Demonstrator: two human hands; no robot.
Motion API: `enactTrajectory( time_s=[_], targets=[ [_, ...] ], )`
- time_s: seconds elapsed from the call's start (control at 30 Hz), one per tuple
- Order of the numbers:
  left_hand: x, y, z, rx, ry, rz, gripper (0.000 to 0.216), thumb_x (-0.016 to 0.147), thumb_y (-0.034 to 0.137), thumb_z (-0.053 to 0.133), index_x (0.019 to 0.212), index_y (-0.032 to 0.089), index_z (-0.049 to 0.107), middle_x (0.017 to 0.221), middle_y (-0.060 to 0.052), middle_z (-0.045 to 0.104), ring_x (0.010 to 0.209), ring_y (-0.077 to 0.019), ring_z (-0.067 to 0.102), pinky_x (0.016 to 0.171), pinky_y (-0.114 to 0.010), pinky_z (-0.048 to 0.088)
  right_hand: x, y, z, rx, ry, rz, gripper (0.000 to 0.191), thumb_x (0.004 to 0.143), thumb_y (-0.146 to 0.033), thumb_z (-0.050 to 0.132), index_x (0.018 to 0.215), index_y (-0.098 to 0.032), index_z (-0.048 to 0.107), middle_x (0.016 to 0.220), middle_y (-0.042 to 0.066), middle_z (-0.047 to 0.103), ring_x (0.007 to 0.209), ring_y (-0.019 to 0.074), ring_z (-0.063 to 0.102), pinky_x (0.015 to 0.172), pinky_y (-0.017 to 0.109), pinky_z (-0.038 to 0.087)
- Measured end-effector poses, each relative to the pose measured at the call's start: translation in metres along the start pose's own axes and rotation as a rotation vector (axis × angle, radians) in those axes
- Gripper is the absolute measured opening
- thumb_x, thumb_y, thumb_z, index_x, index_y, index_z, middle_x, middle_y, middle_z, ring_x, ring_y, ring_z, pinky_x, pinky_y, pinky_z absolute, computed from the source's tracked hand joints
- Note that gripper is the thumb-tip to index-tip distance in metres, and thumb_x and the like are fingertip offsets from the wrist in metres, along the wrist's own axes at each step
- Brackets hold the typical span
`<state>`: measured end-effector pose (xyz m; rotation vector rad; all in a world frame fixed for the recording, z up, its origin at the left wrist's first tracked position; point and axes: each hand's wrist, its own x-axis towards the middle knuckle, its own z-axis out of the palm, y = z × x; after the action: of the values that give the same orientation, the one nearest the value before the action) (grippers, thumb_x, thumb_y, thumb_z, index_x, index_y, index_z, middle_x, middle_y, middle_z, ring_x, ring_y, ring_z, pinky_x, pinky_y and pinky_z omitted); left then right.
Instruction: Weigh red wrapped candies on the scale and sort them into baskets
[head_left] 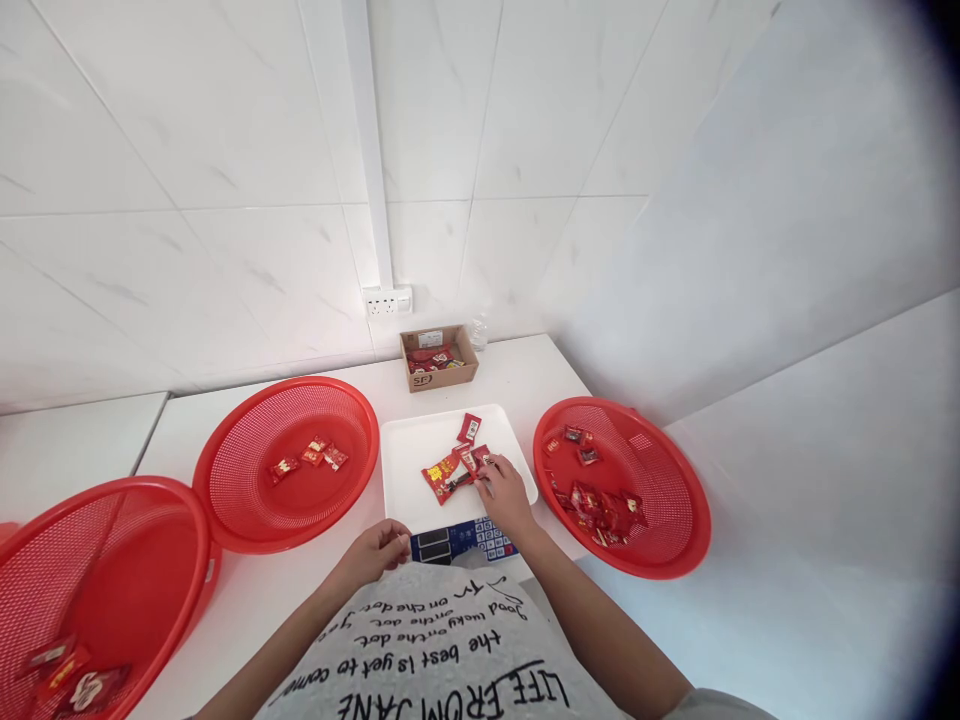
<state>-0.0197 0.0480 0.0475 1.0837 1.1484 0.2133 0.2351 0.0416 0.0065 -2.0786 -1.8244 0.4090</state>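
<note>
My right hand [504, 493] is over the white weighing scale [405, 470], its fingers closed on a small red packet [474, 458]. Beside that packet, a larger red and yellow packet [439, 477] lies on the pan. Another red packet [469, 428] lies further back on the pan. My left hand [379, 550] rests by the scale's front left corner, near its blue keypad panel [450, 540]. Its fingers are curled in, and nothing shows in them.
A red basket [697, 490] holding several red packets stands to the right. To the left are a second red basket [214, 500] and a third [191, 600], both with packets inside. A cardboard box [442, 378] of packets sits by the wall, below a socket [387, 301].
</note>
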Motion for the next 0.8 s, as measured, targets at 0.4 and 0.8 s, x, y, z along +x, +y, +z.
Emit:
enactTrajectory(
  time_s=[0.4,0.8],
  targets=[
    [-0.004,0.000,-0.002,0.010,0.017,-0.025,0.032,0.062,0.045,0.059,0.080,0.019,0.051,0.068,0.003,0.056,0.063,-0.0126,0.052,0.060,-0.025,0.037,0.012,-0.012,0.002,-0.049,-0.190,0.022,0.058,0.082,-0.056,0.042,0.132,-0.026,0.043,0.149,0.007,0.022,0.137,0.0299,0.009,0.105,0.056,0.012],
    [-0.003,0.003,-0.001,0.028,-0.003,-0.004,0.033,0.063,0.048,0.059,0.078,0.019,0.051,0.065,0.003,0.056,0.060,-0.0122,0.050,0.057,-0.025,0.035,0.047,-0.014,-0.001,-0.033,-0.190,0.042,0.063,0.084,-0.054,0.040,0.138,-0.022,0.033,0.150,0.012,0.016,0.138,0.0303,0.007,0.105,0.054,0.013]
  ],
)
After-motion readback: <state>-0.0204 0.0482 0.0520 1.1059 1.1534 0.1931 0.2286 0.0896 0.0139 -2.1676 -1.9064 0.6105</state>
